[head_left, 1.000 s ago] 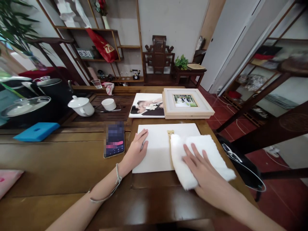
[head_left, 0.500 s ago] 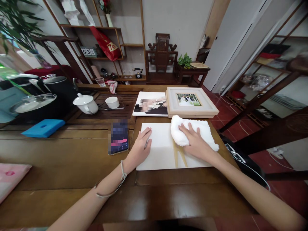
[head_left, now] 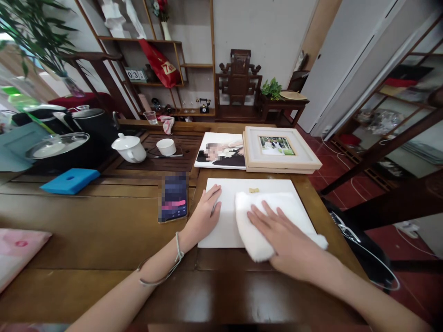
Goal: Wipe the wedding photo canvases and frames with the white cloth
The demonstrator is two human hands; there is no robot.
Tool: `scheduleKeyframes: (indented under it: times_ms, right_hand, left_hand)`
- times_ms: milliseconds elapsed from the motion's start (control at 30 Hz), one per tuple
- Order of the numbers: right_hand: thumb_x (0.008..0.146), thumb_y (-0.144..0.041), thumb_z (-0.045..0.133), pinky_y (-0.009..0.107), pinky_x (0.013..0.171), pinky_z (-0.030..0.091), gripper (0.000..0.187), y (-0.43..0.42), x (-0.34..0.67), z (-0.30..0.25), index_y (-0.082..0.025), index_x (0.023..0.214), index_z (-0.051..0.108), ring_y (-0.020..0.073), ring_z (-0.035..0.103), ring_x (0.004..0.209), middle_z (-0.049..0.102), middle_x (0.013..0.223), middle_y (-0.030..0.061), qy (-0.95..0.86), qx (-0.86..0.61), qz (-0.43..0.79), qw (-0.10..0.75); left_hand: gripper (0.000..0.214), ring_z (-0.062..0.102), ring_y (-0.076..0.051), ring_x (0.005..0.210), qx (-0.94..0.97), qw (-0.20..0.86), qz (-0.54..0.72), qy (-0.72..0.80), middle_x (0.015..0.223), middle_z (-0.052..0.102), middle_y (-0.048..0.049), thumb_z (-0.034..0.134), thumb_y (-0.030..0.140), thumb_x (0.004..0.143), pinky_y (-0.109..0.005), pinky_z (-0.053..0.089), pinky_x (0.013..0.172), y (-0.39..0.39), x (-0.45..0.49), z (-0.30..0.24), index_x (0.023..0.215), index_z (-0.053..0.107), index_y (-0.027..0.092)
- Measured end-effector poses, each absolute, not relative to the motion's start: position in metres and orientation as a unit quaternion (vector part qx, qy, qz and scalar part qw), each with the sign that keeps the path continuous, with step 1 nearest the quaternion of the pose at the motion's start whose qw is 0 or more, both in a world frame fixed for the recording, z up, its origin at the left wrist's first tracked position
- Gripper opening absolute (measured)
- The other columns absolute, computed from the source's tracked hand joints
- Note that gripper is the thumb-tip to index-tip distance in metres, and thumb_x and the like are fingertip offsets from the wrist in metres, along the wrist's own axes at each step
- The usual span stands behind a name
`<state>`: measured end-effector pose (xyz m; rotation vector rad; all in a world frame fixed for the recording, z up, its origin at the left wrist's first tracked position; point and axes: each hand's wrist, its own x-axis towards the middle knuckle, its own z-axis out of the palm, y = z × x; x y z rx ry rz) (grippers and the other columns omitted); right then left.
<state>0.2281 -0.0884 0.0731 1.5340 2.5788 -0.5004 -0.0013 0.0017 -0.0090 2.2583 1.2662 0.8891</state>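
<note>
My right hand [head_left: 287, 235] lies flat, fingers stretched out, on a folded white towel [head_left: 247, 221], pressing it against a flat white panel [head_left: 224, 235]. The towel hangs past the panel's near edge. Above it a small end of a tan piece [head_left: 254, 190] shows on the panel; the rest is covered. My left hand [head_left: 206, 214] rests at the panel's left edge, fingers extended, with no object in it. Left of that hand lies a phone [head_left: 174, 198] with its screen lit.
Behind the panel are a photo print [head_left: 219, 159] and framed picture [head_left: 254, 159]. Further left stand a white lidded teapot [head_left: 129, 148], a white cup [head_left: 166, 147] and a blue block [head_left: 71, 180]. A pink-and-white packet [head_left: 20, 253] lies at the far left. The wooden table's right edge is near.
My right hand and the towel have slid toward me over the panel, covering the tan strips' lower part and baring their top end. My left hand stays on the panel's left edge.
</note>
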Motion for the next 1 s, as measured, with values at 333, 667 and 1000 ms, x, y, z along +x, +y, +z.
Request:
scheduleKeyframes:
  times_ms: [333,667,1000]
  right_hand:
    - [0.065,-0.010,0.048,0.059,0.117,0.016,0.082,-0.004,0.235,0.069,-0.011,0.147,0.040,0.0334,0.017,0.148,0.033,0.157,0.0136,0.824,0.543,-0.154,-0.042]
    - [0.073,-0.029,0.062,0.072,0.113,0.003,0.078,-0.100,0.164,0.064,0.005,0.140,0.044,0.0553,0.028,0.136,0.040,0.146,0.0337,0.897,0.439,0.018,0.050]
    - [0.079,-0.028,0.057,0.079,0.107,0.004,0.066,-0.047,0.182,0.066,-0.001,0.138,0.048,0.0482,0.029,0.139,0.049,0.141,0.0282,0.851,0.523,0.039,0.015]
  left_hand:
    - [0.043,0.038,-0.027,0.143,0.809,0.202,0.314,0.455,0.147,0.048,-0.0155,0.037,0.022,0.096,-0.052,0.021,0.121,0.004,-0.001,-0.011,0.137,0.051,0.014]
    - [0.044,0.039,-0.025,0.142,0.815,0.195,0.320,0.443,0.148,0.048,-0.0157,0.035,0.019,0.096,-0.052,0.022,0.121,0.003,-0.004,-0.012,0.137,0.051,0.016]
    - [0.043,0.040,-0.027,0.141,0.813,0.195,0.306,0.456,0.148,0.047,-0.0179,0.033,0.019,0.097,-0.052,0.023,0.121,0.005,-0.003,-0.012,0.135,0.052,0.011]
